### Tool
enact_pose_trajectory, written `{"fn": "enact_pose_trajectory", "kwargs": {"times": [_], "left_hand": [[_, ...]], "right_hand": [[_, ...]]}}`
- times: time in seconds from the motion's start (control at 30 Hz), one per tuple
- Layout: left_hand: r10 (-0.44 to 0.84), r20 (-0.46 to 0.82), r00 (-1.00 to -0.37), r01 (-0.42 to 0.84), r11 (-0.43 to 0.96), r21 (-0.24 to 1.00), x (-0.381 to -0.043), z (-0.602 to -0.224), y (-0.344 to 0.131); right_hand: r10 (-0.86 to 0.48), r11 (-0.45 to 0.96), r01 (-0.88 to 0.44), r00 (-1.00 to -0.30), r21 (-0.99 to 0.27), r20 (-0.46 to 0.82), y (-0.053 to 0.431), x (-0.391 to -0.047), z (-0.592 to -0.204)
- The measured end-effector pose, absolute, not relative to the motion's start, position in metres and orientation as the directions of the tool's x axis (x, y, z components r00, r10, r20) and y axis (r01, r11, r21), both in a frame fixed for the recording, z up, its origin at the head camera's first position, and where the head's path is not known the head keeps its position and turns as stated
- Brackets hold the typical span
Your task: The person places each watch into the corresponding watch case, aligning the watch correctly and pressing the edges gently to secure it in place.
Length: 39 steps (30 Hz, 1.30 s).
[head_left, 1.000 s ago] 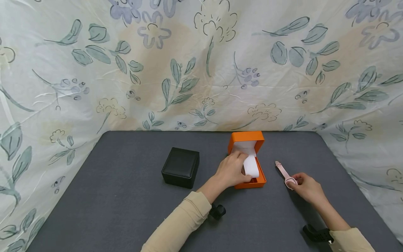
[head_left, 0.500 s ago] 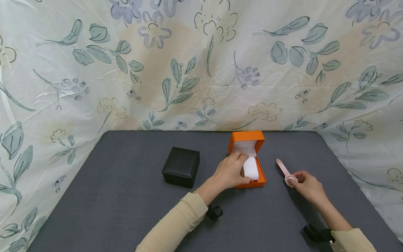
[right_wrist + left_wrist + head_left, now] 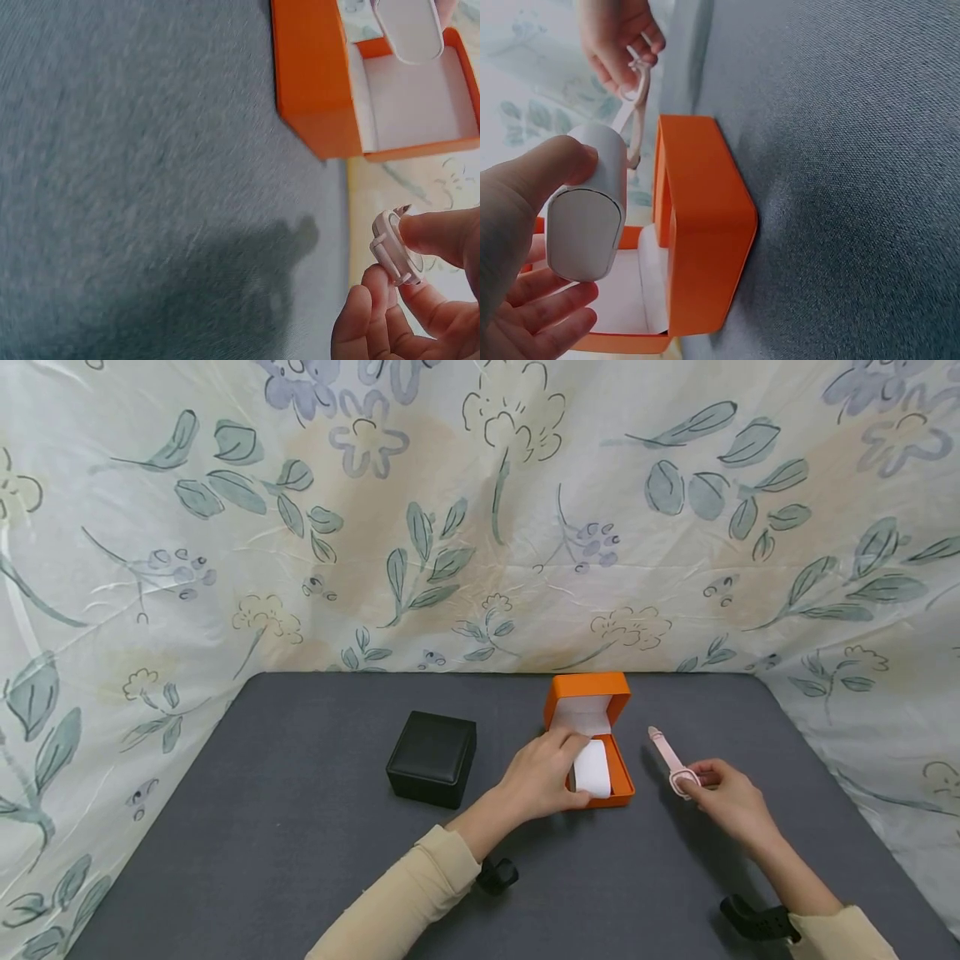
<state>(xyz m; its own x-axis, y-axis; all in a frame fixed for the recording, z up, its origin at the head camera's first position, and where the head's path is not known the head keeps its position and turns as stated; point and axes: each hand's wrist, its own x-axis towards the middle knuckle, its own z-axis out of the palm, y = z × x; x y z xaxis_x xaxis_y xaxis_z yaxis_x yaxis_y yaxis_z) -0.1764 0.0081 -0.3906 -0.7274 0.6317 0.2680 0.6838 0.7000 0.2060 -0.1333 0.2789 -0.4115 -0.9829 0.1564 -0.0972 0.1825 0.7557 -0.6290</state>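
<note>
In my left hand [image 3: 542,774] I hold a white watch cushion [image 3: 592,770] between thumb and fingers. The left wrist view shows its flat oval end [image 3: 583,234], with the cushion raised over the open orange watch box [image 3: 714,217]. The box's lid [image 3: 588,685] stands up at the back, showing a white lining. To the right of the box, my right hand [image 3: 729,800] pinches a pale pink wristwatch [image 3: 667,752] by its case, the strap pointing away from me. In the right wrist view the watch case [image 3: 395,246] is between thumb and fingers, above the table.
A closed black box [image 3: 433,758] sits on the dark grey table [image 3: 285,827], left of the orange one. Behind the table hangs a floral cloth [image 3: 360,527]. Black straps [image 3: 759,918] are on both wrists.
The left hand has lifted the white cushion up from the orange box and slightly left. The right hand has raised the watch a little and brought it slightly left, towards the box.
</note>
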Motion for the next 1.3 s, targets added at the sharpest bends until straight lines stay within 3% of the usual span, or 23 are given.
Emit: {"fn": "enact_pose_trajectory", "kwargs": {"times": [0.43,1.3], "left_hand": [[0.632,0.257,-0.731,0.682,0.694,0.232,-0.167,-0.383,-0.012],[0.632,0.388,-0.671,0.731,0.65,0.206,-0.148,-0.369,-0.053]], "right_hand": [[0.101,0.757,0.121,-0.993,-0.642,-0.068,0.25,-0.123,-0.394],[0.0,0.679,0.086,-0.993,-0.729,-0.117,0.193,-0.124,-0.382]]}}
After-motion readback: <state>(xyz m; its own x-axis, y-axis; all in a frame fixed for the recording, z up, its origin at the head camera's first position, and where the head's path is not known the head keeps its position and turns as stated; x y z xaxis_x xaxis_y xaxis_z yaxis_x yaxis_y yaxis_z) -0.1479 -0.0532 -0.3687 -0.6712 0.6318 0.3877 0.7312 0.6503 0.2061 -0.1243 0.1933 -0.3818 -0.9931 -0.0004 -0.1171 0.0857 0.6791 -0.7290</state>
